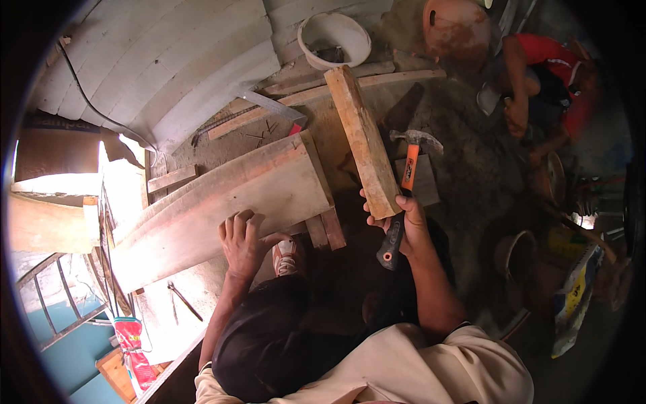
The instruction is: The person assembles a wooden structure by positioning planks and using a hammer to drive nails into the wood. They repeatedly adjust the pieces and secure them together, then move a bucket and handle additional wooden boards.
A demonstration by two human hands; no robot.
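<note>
My right hand (408, 224) grips both a claw hammer (408, 172) with an orange and black handle and the near end of a thick wooden block (362, 138), which slants away from me. My left hand (242, 242) rests flat, fingers spread, on the near edge of a wide wooden plank (222, 202) that lies across smaller wood pieces (326, 229). My foot in a red and white shoe (286, 257) shows just below the plank.
A white bucket (334, 39) stands at the back beside long wood strips (316, 94) and a metal square (269, 106). A person in red (548, 81) crouches at the upper right near a clay pot (456, 27). Railing (54, 296) lies lower left.
</note>
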